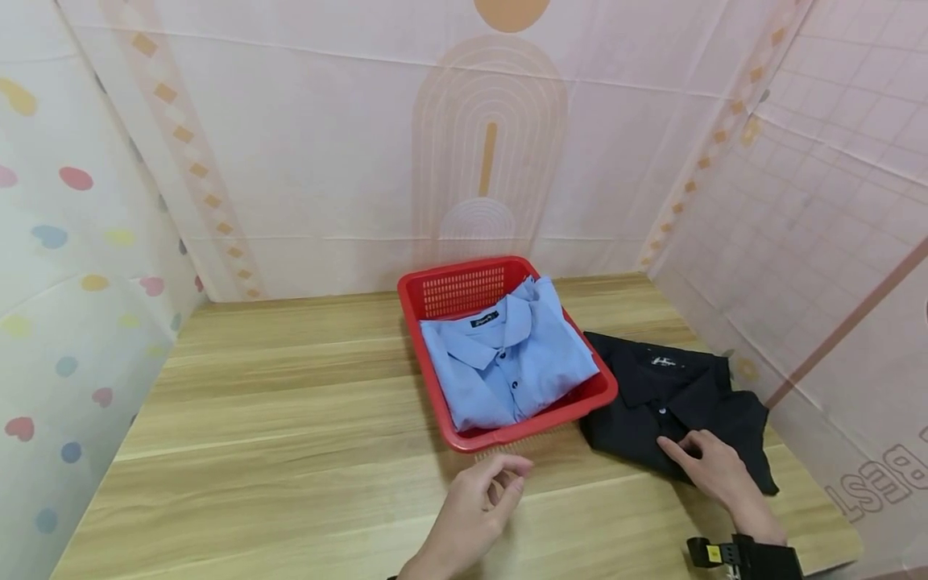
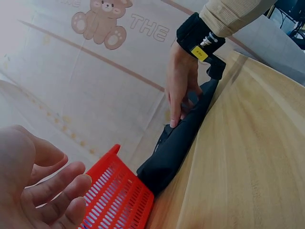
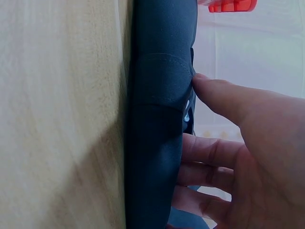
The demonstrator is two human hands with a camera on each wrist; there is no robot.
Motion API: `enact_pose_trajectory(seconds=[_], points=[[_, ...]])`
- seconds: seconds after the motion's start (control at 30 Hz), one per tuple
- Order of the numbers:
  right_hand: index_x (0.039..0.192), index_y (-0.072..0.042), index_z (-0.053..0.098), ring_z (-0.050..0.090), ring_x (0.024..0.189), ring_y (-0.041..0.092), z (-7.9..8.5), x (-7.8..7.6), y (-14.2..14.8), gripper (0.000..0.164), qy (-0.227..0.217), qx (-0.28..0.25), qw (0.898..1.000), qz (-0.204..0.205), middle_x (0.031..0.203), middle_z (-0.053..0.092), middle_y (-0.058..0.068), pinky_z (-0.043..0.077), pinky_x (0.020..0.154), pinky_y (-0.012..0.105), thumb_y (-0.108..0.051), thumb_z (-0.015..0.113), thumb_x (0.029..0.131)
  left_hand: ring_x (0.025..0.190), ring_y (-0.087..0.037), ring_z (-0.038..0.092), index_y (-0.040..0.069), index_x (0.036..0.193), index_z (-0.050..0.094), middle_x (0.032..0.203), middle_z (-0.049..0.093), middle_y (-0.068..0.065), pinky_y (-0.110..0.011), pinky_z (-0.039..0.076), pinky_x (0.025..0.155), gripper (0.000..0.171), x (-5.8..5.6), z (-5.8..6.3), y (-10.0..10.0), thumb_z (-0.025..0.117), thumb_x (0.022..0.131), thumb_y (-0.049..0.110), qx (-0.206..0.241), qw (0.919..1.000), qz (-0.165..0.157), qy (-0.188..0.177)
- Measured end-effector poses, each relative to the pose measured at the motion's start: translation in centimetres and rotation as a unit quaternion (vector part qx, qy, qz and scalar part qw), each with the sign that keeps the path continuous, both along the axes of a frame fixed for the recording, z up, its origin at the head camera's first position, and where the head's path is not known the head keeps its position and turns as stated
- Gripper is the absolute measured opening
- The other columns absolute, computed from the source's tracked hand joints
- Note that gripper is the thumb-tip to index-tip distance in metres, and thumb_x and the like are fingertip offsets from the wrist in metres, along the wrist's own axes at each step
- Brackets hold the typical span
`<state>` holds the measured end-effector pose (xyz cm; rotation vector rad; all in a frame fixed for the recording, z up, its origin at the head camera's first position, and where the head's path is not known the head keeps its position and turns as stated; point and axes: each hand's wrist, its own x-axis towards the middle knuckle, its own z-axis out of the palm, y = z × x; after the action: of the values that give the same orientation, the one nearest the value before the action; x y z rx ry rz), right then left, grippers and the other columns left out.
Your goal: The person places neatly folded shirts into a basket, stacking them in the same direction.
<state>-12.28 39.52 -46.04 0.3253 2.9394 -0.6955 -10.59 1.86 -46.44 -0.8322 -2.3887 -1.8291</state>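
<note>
A folded black collared shirt lies on the table, right of a red plastic basket. My right hand rests on its front part, thumb and fingers spread apart; the right wrist view shows the thumb and fingertips at the dark cloth. Inside the basket sits a folded light blue shirt, collar toward the back. My left hand hovers just in front of the basket with loosely bent fingers, holding nothing. In the left wrist view that hand overlaps the basket's slotted side.
The wooden table stretches wide to the left. A patterned cloth wall stands behind the basket, with more hanging cloth along the left and right sides. The right cloth wall runs close beside the black shirt.
</note>
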Motion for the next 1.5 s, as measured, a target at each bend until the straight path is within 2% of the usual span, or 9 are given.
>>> enact_pose_trajectory(seconds=[0.23, 0.4, 0.5, 0.7, 0.87, 1.03, 1.17, 1.37, 1.5], points=[[0.094, -0.004, 0.07, 0.061, 0.088, 0.026, 0.5, -0.3, 0.0, 0.051, 0.013, 0.013, 1.0, 0.002, 0.097, 0.065, 0.01, 0.05, 0.079, 0.046, -0.053, 0.056, 0.103, 0.089, -0.002, 0.063, 0.012, 0.113, 0.072, 0.1, 0.074, -0.007, -0.02, 0.055, 0.071, 0.015, -0.3, 0.3, 0.7, 0.063, 0.102, 0.009, 0.006, 0.9998, -0.021, 0.0], [0.103, -0.002, 0.071, 0.065, 0.089, 0.03, 1.2, -0.1, 0.2, 0.058, 0.009, 0.028, 0.999, -0.018, 0.1, 0.068, 0.014, 0.051, 0.074, 0.051, -0.056, 0.053, 0.103, 0.09, -0.001, 0.064, 0.011, 0.112, 0.072, 0.1, 0.074, -0.005, -0.02, 0.056, 0.073, 0.014, -0.6, 0.5, 1.6, 0.062, 0.102, 0.009, 0.002, 0.9994, -0.034, 0.001], [0.102, -0.002, 0.072, 0.065, 0.082, 0.029, 1.5, 0.0, 0.5, 0.058, 0.02, 0.037, 0.999, -0.032, 0.095, 0.07, 0.013, 0.05, 0.067, 0.046, -0.056, 0.052, 0.104, 0.092, -0.001, 0.064, 0.01, 0.113, 0.072, 0.102, 0.074, -0.007, -0.02, 0.057, 0.075, 0.014, -0.6, 0.5, 2.0, 0.062, 0.102, 0.009, 0.001, 0.9992, -0.04, -0.001], [0.088, 0.0, 0.067, 0.056, 0.067, 0.021, 1.5, -0.1, 0.9, 0.037, 0.142, 0.06, 0.987, -0.054, 0.075, 0.062, 0.007, 0.041, 0.059, 0.035, -0.033, 0.06, 0.105, 0.098, -0.003, 0.066, 0.008, 0.117, 0.07, 0.111, 0.073, -0.009, -0.021, 0.058, 0.082, 0.017, -0.7, 0.6, 3.0, 0.061, 0.104, 0.013, 0.001, 0.9974, -0.063, -0.037], [0.096, 0.007, 0.063, 0.057, 0.081, 0.036, 0.9, -0.6, 1.5, 0.027, 0.218, 0.043, 0.97, -0.1, 0.09, 0.059, 0.022, 0.045, 0.071, 0.047, -0.019, 0.063, 0.102, 0.107, -0.007, 0.067, 0.005, 0.124, 0.067, 0.12, 0.07, -0.012, -0.022, 0.056, 0.09, 0.025, -1.1, 0.7, 4.1, 0.061, 0.104, 0.02, 0.014, 0.992, -0.074, -0.101], [0.122, 0.015, 0.05, 0.042, 0.114, 0.054, 0.4, -1.2, 2.0, 0.04, 0.202, 0.003, 0.969, -0.141, 0.12, 0.043, 0.038, 0.036, 0.095, 0.064, -0.019, 0.059, 0.104, 0.12, -0.025, 0.066, 0.002, 0.131, 0.062, 0.131, 0.065, -0.016, -0.025, 0.055, 0.096, 0.035, -1.4, 0.6, 5.4, 0.063, 0.104, 0.023, 0.019, 0.9889, -0.074, -0.127], [0.139, 0.019, 0.036, 0.028, 0.126, 0.061, 0.2, -1.4, 2.4, 0.059, 0.169, -0.01, 0.971, -0.171, 0.136, 0.03, 0.047, 0.03, 0.103, 0.07, -0.024, 0.056, 0.104, 0.126, -0.036, 0.062, 0.001, 0.136, 0.059, 0.139, 0.06, -0.017, -0.031, 0.055, 0.099, 0.042, -1.6, 0.6, 6.4, 0.063, 0.103, 0.027, 0.018, 0.9852, -0.073, -0.154], [0.152, 0.019, 0.015, 0.019, 0.132, 0.066, -0.4, -1.0, 3.3, 0.079, 0.099, -0.031, 0.973, -0.208, 0.145, 0.015, 0.053, 0.027, 0.104, 0.075, -0.035, 0.05, 0.105, 0.13, -0.036, 0.059, 0.002, 0.14, 0.057, 0.143, 0.059, -0.014, -0.043, 0.053, 0.103, 0.049, -1.8, 0.3, 7.9, 0.065, 0.102, 0.032, 0.027, 0.9744, -0.06, -0.215], [0.155, 0.017, 0.002, 0.016, 0.133, 0.069, -0.7, -1.1, 3.9, 0.091, 0.066, -0.061, 0.971, -0.222, 0.146, 0.009, 0.056, 0.023, 0.107, 0.076, -0.046, 0.044, 0.105, 0.128, -0.034, 0.059, 0.0, 0.141, 0.056, 0.142, 0.059, -0.016, -0.047, 0.053, 0.103, 0.053, -2.5, -0.2, 8.5, 0.064, 0.102, 0.036, 0.039, 0.9679, -0.043, -0.245]])
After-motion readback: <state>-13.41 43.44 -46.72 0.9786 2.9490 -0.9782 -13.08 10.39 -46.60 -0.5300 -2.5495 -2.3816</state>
